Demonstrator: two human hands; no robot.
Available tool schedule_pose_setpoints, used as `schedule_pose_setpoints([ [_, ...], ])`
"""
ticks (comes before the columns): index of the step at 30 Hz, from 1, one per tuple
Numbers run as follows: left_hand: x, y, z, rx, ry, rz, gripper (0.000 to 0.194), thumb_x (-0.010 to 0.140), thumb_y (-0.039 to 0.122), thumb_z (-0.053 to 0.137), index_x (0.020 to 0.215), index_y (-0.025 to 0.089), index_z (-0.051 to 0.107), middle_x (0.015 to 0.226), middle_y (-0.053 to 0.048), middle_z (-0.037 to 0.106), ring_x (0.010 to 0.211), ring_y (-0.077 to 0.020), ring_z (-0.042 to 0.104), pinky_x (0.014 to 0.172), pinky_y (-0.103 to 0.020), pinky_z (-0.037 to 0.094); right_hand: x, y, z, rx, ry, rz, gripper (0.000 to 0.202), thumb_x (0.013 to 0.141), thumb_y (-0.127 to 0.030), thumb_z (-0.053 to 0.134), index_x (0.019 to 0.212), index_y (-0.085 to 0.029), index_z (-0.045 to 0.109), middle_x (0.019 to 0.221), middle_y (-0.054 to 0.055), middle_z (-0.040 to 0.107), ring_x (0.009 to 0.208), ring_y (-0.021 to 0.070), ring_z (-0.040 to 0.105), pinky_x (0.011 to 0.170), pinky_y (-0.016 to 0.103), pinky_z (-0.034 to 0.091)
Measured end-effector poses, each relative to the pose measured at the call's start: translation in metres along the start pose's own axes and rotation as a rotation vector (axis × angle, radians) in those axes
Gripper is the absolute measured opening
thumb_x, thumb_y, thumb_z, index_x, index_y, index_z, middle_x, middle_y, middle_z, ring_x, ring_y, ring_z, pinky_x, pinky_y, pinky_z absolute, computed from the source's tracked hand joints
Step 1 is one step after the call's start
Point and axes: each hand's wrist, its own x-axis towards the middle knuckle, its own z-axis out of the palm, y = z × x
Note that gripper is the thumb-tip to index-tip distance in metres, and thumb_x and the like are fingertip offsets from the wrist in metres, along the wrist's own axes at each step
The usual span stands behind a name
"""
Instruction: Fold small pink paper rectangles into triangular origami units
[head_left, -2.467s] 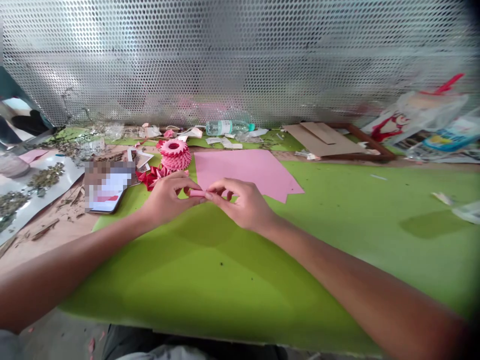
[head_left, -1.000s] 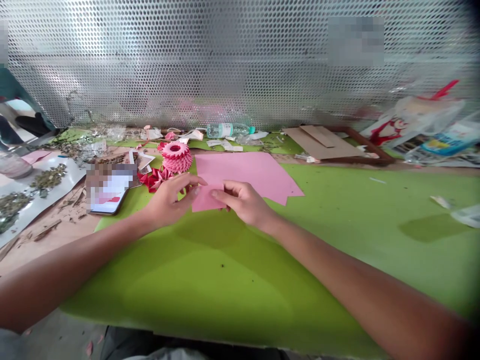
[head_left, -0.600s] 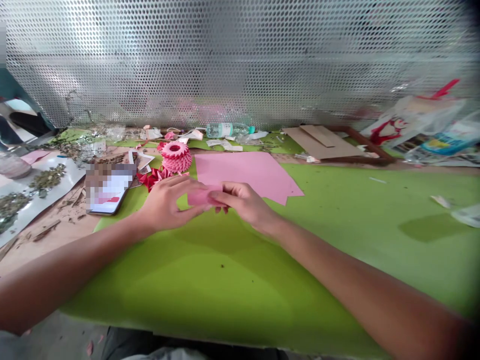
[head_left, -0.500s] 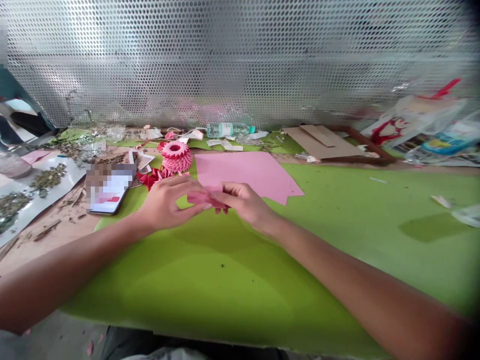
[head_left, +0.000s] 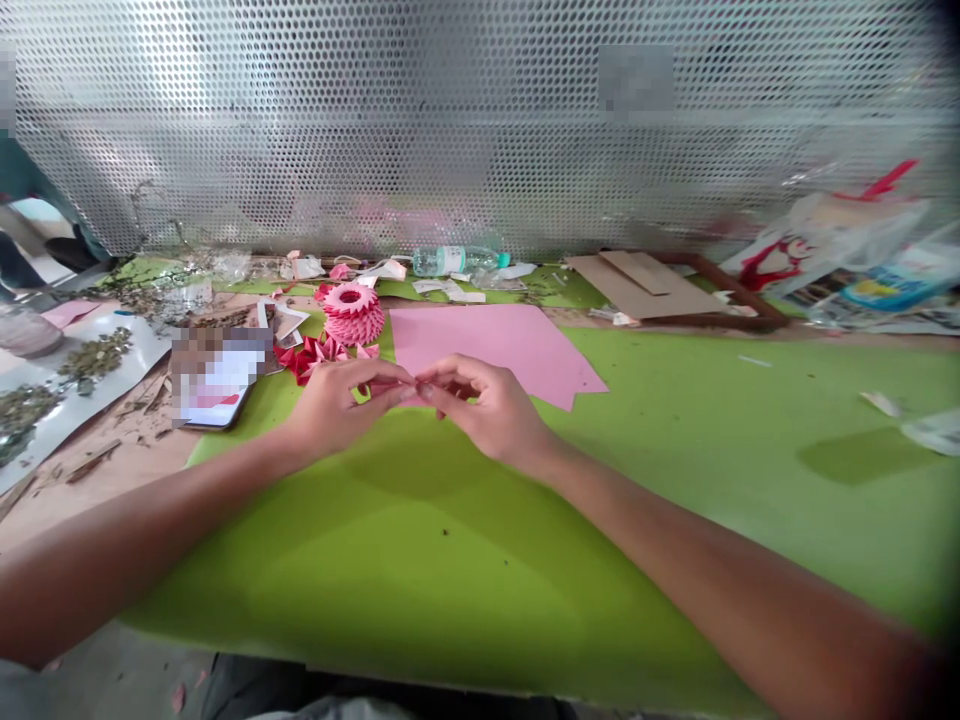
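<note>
Above the green table sheet, the fingertips of both my hands meet around a small folded piece of pink paper (head_left: 422, 386), mostly hidden by the fingers. My left hand (head_left: 339, 402) pinches it from the left, thumb against fingers. From the right, my right hand (head_left: 491, 405) pinches it with the thumb and index finger, its other fingers curled behind. A large pink paper sheet (head_left: 487, 345) with a notched right edge lies flat just beyond the hands. Behind my left hand stand a ring-shaped stack of folded pink paper (head_left: 354, 315) and a red and pink folded-paper piece (head_left: 311, 358).
A phone (head_left: 217, 380) lies at the left beside dried plant bits (head_left: 97, 360). Toward the back are a plastic bottle (head_left: 457, 261), cardboard pieces (head_left: 645, 285) and plastic bags (head_left: 840, 260). A perforated metal panel (head_left: 480, 130) rises along the far edge.
The pink paper showed wider between my hands before; now the fingers cover most of it. My right hand's fingers have shifted to a fingertip pinch, close to the left fingertips.
</note>
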Motion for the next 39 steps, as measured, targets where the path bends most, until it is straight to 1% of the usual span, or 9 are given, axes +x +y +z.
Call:
schedule_pose_setpoints([
  [4, 0.002, 0.000, 0.000, 0.001, -0.005, -0.031, 0.019, 0.086, 0.035, 0.071, 0.095, 0.019, 0.077, 0.089, -0.002, 0.077, 0.071, -0.0139, 0.067, 0.080, -0.029, 0.055, 0.001, 0.003, -0.001, -0.044, 0.038, -0.020, 0.025, 0.092, -0.041, 0.063, 0.102, -0.019, 0.071, 0.092, 0.006, 0.074, 0.072, 0.0168, 0.066, 0.065, 0.031, 0.054],
  [9, 0.003, -0.002, 0.000, -0.081, -0.036, -0.117, 0.020, 0.087, 0.036, 0.068, 0.095, 0.021, 0.079, 0.089, -0.003, 0.078, 0.071, -0.0145, 0.067, 0.067, -0.024, 0.052, 0.001, 0.004, -0.001, -0.086, 0.056, -0.034, 0.024, 0.092, -0.041, 0.063, 0.100, -0.020, 0.072, 0.090, 0.005, 0.074, 0.070, 0.0170, 0.067, 0.063, 0.029, 0.052],
  [13, 0.002, -0.004, 0.002, -0.101, -0.032, -0.144, 0.019, 0.087, 0.035, 0.068, 0.094, 0.022, 0.079, 0.090, -0.003, 0.078, 0.073, -0.0155, 0.068, 0.066, -0.025, 0.052, 0.001, 0.003, -0.003, -0.076, 0.056, -0.020, 0.027, 0.091, -0.044, 0.063, 0.099, -0.020, 0.072, 0.087, 0.005, 0.073, 0.068, 0.0164, 0.065, 0.062, 0.029, 0.050],
  [16, 0.002, -0.005, 0.004, -0.123, -0.019, -0.158, 0.019, 0.087, 0.037, 0.068, 0.092, 0.022, 0.079, 0.089, -0.003, 0.078, 0.072, -0.0156, 0.067, 0.065, -0.026, 0.052, 0.002, 0.004, -0.003, 0.009, -0.018, 0.047, 0.033, 0.089, -0.048, 0.066, 0.104, -0.019, 0.071, 0.087, 0.006, 0.073, 0.067, 0.0157, 0.063, 0.060, 0.028, 0.048],
  [19, 0.002, -0.005, 0.005, -0.150, -0.026, -0.174, 0.019, 0.087, 0.036, 0.069, 0.092, 0.021, 0.079, 0.089, -0.003, 0.078, 0.073, -0.0153, 0.067, 0.064, -0.025, 0.051, 0.003, 0.009, -0.001, 0.055, -0.138, 0.118, 0.035, 0.085, -0.051, 0.069, 0.091, -0.016, 0.073, 0.076, 0.005, 0.070, 0.064, 0.0157, 0.060, 0.058, 0.028, 0.045],
  [21, 0.002, -0.004, 0.006, -0.162, -0.031, -0.180, 0.018, 0.087, 0.035, 0.068, 0.091, 0.021, 0.079, 0.087, -0.003, 0.077, 0.073, -0.0148, 0.066, 0.063, -0.024, 0.050, 0.004, 0.012, 0.000, 0.063, -0.160, 0.135, 0.036, 0.085, -0.051, 0.069, 0.084, -0.015, 0.074, 0.074, 0.006, 0.071, 0.063, 0.0161, 0.060, 0.060, 0.029, 0.045],
  [30, 0.000, -0.012, 0.009, -0.269, -0.102, -0.100, 0.032, 0.085, 0.032, 0.067, 0.113, 0.015, 0.067, 0.103, -0.009, 0.071, 0.070, -0.0133, 0.063, 0.060, -0.025, 0.048, 0.004, 0.009, 0.001, 0.100, -0.101, 0.165, 0.029, 0.083, -0.042, 0.070, 0.088, -0.015, 0.073, 0.078, 0.008, 0.075, 0.067, 0.0185, 0.066, 0.060, 0.030, 0.047],
  [35, 0.007, -0.016, 0.000, -0.315, -0.007, -0.136, 0.033, 0.086, 0.029, 0.067, 0.117, 0.017, 0.061, 0.078, -0.002, 0.067, 0.063, -0.0125, 0.060, 0.058, -0.024, 0.049, 0.009, 0.009, -0.009, 0.128, -0.032, 0.156, 0.033, 0.081, -0.047, 0.072, 0.080, -0.014, 0.073, 0.080, 0.009, 0.076, 0.067, 0.0168, 0.065, 0.061, 0.029, 0.048],
  [39, 0.012, -0.020, -0.015, -0.219, 0.105, -0.084, 0.031, 0.090, 0.029, 0.062, 0.119, 0.019, 0.058, 0.081, -0.002, 0.068, 0.065, -0.0131, 0.063, 0.061, -0.025, 0.052, 0.014, 0.012, -0.019, 0.170, 0.090, 0.172, 0.033, 0.078, -0.047, 0.075, 0.075, -0.014, 0.074, 0.078, 0.009, 0.076, 0.063, 0.0146, 0.061, 0.058, 0.028, 0.045],
])
